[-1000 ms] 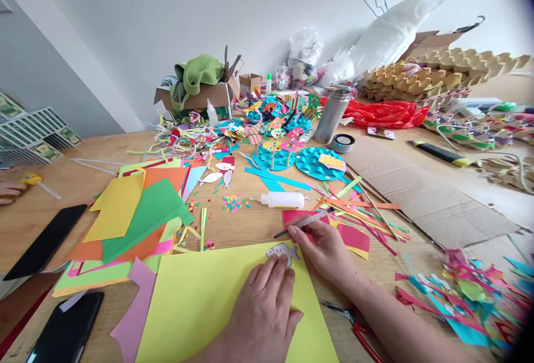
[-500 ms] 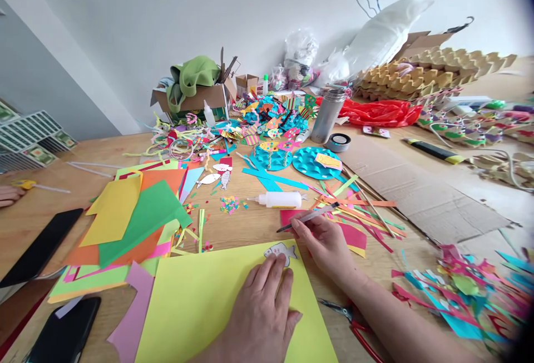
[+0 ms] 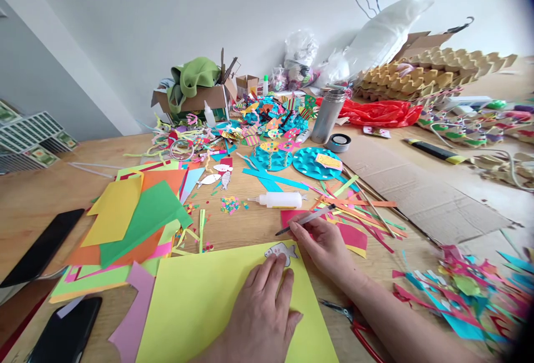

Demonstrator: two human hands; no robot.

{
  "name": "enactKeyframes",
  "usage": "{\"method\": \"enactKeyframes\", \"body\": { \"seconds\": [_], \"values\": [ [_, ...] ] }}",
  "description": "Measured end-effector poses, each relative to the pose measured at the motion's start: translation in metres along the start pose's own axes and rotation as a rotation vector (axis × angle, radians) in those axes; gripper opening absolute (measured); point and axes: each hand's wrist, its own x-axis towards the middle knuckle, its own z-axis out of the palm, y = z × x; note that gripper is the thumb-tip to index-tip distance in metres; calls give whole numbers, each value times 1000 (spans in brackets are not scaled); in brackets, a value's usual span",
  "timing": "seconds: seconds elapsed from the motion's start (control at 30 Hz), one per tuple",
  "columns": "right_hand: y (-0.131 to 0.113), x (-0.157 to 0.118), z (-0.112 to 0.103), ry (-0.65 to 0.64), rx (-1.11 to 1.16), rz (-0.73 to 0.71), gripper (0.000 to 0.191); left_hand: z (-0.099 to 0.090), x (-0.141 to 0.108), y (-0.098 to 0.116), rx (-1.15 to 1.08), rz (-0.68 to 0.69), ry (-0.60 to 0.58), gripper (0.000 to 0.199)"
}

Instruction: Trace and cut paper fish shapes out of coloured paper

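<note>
My left hand [image 3: 267, 302] lies flat on a yellow sheet of paper [image 3: 196, 296], its fingertips pressing on a small white paper fish [image 3: 274, 250] near the sheet's upper right corner. The fish's lower part is hidden under the fingers. Just right of the sheet, my right hand [image 3: 323, 240] is closed around a slim pen [image 3: 311, 217], whose dark tip points left above the sheet's top edge, apart from the fish. Red-handled scissors [image 3: 350, 318] lie partly under my right forearm. Beyond the hands, a white glue bottle [image 3: 281, 200] rests on its side.
Stacked coloured papers [image 3: 133, 224] and two dark phones [image 3: 67, 329] lie to the left. Paper strips [image 3: 375, 212], scraps [image 3: 463, 290] and flat cardboard [image 3: 429, 185] are at the right. Further back stand a metal flask [image 3: 328, 116], blue discs [image 3: 312, 163] and egg trays [image 3: 417, 79].
The pen and my right hand have shifted very slightly left. My left hand stays on the fish. Another person's hand at the far left edge, with a yellow item, is gone from view.
</note>
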Motion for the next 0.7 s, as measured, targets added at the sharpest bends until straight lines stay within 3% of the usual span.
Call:
{"method": "enactKeyframes", "body": {
  "seconds": [0.37,0.7],
  "values": [
    [-9,-5,7,-236,-75,-14,26,-2,0,1,-10,-6,-44,48],
    [-9,-5,11,-334,-5,57,23,0,-2,2,-24,-18,-63,51]
  ]
}}
